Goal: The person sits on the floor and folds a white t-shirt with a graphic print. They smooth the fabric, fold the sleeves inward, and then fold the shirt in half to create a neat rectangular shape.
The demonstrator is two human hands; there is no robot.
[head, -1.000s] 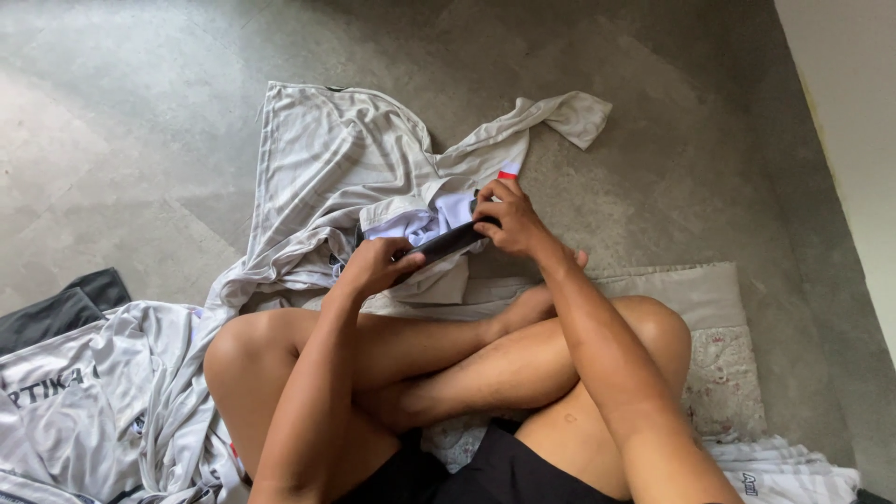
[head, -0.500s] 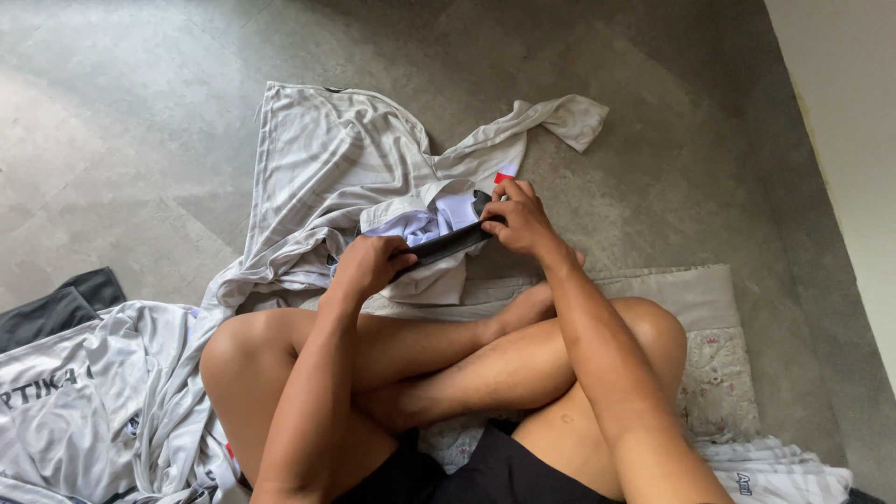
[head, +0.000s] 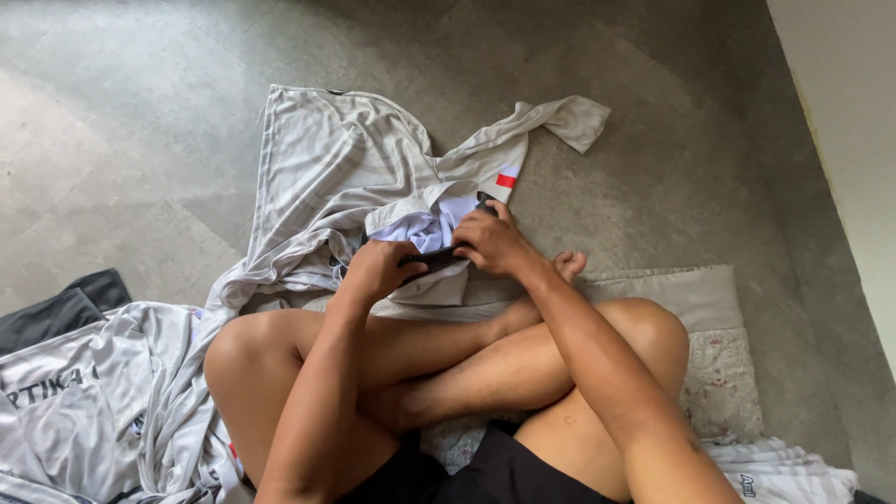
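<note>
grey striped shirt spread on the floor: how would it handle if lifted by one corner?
The grey striped shirt lies crumpled in soft folds, so it is probably floppy and would drape, not hold shape. The thin, creased fabric suggests it is light. It looks faintly shiny, so it may slide through the left hand or right hand.

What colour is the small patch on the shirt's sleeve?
Red, on the pale grey shirt, beside the right hand; head view.

One head-worn camera looks steeply down — close over crossed legs, onto the grey floor (head: pixel 140 140) ahead.
</note>
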